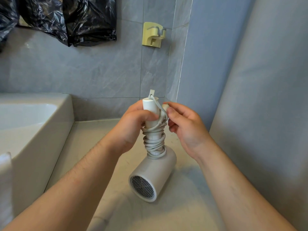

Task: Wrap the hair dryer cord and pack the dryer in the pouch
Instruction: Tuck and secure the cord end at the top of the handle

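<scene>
Grey tile wall (83, 69), yellow hook (153, 35), black bags (75, 19), white sink (33, 114), pale counter (166, 214)

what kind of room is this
Most likely a bathroom: grey tiled walls, a white basin beside a pale stone-look counter, and a wall-mounted holder above the hair dryer.

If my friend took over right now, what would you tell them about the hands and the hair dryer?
Left hand: gripping the handle of the hair dryer, which stands barrel-down on the counter.
Right hand: fingers pinching the plug end of the cord.
Cord: coiled many times around the handle.
Done: nearly all the wrapping.
Left: tuck the plug end so the coils hold, then pack the dryer in the pouch. No pouch is in view, so find it first.
</scene>
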The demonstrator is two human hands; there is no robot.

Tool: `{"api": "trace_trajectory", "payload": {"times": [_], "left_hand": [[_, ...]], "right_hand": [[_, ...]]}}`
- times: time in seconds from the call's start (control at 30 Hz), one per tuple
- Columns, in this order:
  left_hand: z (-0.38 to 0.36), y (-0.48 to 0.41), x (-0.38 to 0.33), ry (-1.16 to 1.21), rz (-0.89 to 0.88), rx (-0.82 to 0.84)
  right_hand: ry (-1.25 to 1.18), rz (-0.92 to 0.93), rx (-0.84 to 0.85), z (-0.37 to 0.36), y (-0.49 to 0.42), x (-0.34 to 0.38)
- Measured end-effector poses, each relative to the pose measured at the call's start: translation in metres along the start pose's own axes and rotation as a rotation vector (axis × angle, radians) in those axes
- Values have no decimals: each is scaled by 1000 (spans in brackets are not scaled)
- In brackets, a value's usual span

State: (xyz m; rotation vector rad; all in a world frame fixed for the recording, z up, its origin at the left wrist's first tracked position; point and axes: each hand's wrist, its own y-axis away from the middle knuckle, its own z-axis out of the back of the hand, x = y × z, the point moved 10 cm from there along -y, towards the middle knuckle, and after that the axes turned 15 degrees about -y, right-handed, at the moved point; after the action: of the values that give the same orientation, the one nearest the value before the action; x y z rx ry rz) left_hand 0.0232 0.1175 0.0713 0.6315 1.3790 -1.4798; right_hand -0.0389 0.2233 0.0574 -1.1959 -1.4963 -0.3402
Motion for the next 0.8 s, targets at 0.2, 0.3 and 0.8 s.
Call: {"api": "trace_trajectory", "payload": {"times": [0.2, 0.3, 0.8], "left_hand": [[10, -4, -4, -26, -21, -36], [7, -3, -6, -60, -48, 30], [12, -3, 2, -33, -20, 70]], "right_hand": [[-290, -100, 66, -6, -1, -9], [-330, -69, 71, -4, -1, -4], [-478, -151, -183, 16, -4, -32]]}}
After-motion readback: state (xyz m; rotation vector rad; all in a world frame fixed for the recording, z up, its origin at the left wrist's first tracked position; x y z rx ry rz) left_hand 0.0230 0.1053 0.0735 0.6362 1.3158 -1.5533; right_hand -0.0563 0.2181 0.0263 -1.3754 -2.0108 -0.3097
